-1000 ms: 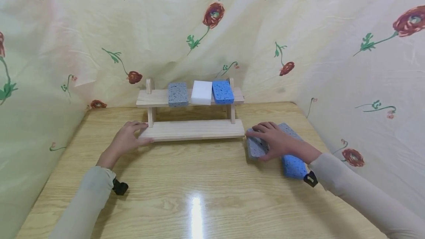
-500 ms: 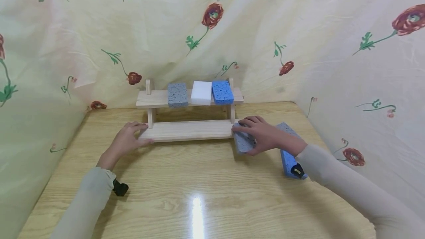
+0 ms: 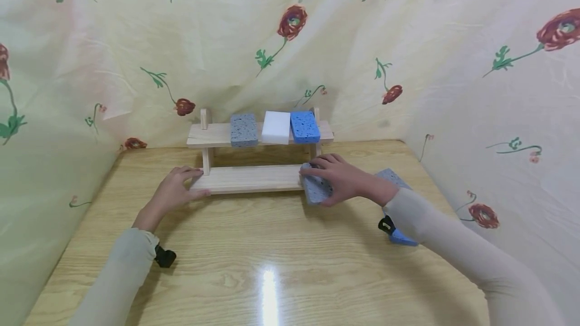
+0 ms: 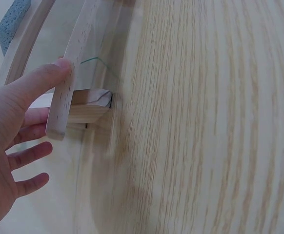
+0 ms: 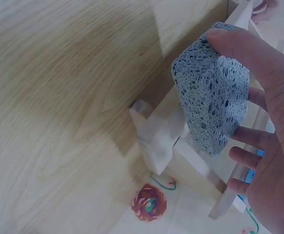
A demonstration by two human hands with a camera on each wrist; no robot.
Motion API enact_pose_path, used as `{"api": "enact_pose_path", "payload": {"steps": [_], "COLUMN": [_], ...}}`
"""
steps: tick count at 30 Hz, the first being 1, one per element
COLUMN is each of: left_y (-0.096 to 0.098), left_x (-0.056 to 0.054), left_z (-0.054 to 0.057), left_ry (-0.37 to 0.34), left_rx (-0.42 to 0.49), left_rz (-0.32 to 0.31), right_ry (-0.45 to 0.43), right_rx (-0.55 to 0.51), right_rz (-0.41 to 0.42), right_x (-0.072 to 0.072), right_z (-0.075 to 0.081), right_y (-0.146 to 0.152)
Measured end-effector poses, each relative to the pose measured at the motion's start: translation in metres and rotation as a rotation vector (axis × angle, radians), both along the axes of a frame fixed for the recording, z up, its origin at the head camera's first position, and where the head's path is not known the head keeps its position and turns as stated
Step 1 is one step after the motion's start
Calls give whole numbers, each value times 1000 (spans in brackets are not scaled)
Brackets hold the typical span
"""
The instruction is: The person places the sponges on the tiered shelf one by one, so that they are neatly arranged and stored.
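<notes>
A two-tier wooden shelf [image 3: 254, 179] stands at the back of the table. My left hand [image 3: 174, 185] grips the left end of its lower board, thumb on the front edge and fingers behind, as the left wrist view shows. In my right hand [image 3: 340, 180] is a grey sponge [image 5: 210, 87], pinched between thumb and fingers over the right end of the lower board. On the upper board lie a grey sponge [image 3: 243, 130], a white sponge [image 3: 276, 127] and a blue sponge [image 3: 305, 127], the white and blue ones side by side.
To the right on the table, another grey sponge [image 3: 393, 177] and a blue sponge [image 3: 402, 238] lie partly hidden under my right forearm. A flowered cloth [image 3: 353, 39] hangs behind the shelf and along both sides of the wooden table [image 3: 217, 265].
My right hand has carried the grey sponge leftward from beside the shelf to over the right end of its lower board. The left hand has stayed in place on the shelf.
</notes>
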State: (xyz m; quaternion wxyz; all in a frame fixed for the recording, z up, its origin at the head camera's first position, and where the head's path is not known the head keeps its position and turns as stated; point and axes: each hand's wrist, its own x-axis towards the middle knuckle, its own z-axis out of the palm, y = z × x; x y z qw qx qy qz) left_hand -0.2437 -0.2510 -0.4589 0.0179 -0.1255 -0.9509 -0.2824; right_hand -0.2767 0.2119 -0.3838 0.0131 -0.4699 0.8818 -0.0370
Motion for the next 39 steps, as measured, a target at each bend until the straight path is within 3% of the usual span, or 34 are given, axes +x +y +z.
{"api": "enact_pose_path", "payload": {"steps": [27, 39], "left_y": [0, 0], "left_x": [-1, 0], "left_z": [-3, -2], "left_ry": [13, 29], "left_rx": [11, 20], "left_rz": [-2, -4], "right_ry": [28, -2], "right_rx": [4, -5], "right_rz": [-14, -29], "right_x": [-23, -31], "right_z": [-21, -24], "right_y": [-25, -32]}}
